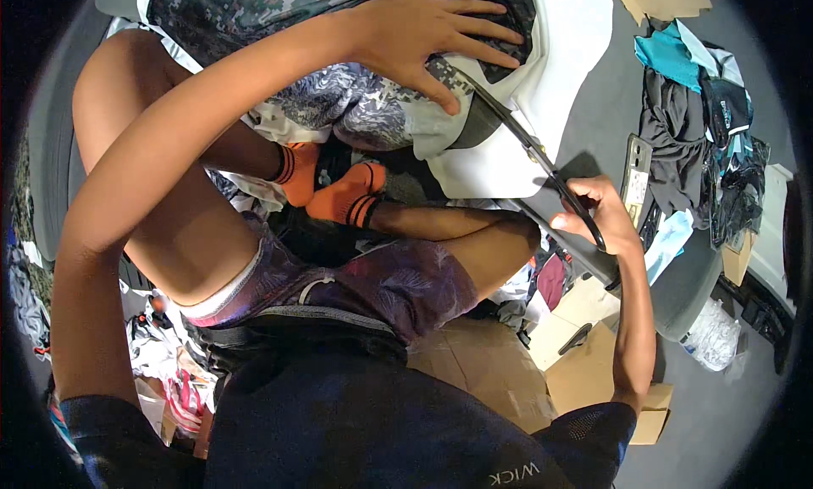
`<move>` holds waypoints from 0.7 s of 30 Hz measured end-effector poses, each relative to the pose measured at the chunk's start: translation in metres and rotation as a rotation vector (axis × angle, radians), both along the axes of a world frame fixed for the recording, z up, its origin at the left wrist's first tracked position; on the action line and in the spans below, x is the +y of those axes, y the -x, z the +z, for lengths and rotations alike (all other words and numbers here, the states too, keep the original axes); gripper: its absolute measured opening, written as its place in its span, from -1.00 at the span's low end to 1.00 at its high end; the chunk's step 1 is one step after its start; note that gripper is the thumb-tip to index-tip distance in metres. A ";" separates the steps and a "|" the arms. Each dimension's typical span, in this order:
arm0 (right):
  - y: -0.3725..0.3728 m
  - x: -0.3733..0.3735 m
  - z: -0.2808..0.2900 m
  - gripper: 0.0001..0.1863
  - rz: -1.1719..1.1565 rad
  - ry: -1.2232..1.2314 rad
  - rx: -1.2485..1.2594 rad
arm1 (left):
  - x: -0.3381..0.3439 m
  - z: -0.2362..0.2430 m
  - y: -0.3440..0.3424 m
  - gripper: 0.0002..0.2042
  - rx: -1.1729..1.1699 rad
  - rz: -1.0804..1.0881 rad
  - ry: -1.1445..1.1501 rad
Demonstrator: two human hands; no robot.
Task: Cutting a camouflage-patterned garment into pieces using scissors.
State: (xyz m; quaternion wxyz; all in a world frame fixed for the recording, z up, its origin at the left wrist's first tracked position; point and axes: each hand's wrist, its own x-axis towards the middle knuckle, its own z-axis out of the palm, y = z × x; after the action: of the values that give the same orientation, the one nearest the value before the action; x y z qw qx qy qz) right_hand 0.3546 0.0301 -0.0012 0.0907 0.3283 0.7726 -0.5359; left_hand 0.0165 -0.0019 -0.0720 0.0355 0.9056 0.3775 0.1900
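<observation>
Two folded legs [453, 221], orange socks [345, 203] between them. Right hand [603, 216] just off lower-right edge of white sheet [583, 36], fingers closed around handle of black scissors [538, 150]. Blades slant up-left across sheet to near left hand [419, 40]: palm down, fingers spread over camouflage cloth [254, 23], whose right edge overlaps sheet. Gray surface [598, 108] leaves room between sheet and dark garment [673, 125]; teal cloth [669, 57] beyond.
</observation>
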 end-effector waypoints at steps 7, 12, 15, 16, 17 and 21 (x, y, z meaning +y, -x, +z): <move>0.000 -0.002 0.000 -0.48 -0.014 -0.020 -0.006 | 0.000 0.002 -0.001 -0.21 0.011 0.003 0.009; 0.001 -0.002 0.000 -0.47 -0.012 -0.027 0.003 | 0.002 -0.006 0.003 -0.21 -0.007 0.002 -0.014; 0.001 -0.001 -0.002 -0.47 -0.011 -0.025 0.019 | 0.003 -0.010 0.005 -0.21 -0.024 -0.002 -0.040; 0.000 -0.001 -0.002 -0.47 -0.010 -0.023 0.022 | 0.003 -0.009 0.004 -0.22 -0.017 0.002 -0.038; -0.002 -0.001 -0.003 -0.46 -0.009 -0.022 0.025 | 0.002 -0.008 0.003 -0.23 -0.010 0.006 -0.036; -0.005 0.000 -0.005 -0.46 -0.007 -0.021 0.041 | 0.002 -0.006 0.003 -0.25 0.005 0.010 -0.027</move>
State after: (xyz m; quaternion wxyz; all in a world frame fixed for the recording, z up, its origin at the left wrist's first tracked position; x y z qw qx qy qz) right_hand 0.3597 0.0300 -0.0067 0.0697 0.3208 0.7789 -0.5344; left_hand 0.0135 -0.0002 -0.0782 0.0214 0.9046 0.3796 0.1929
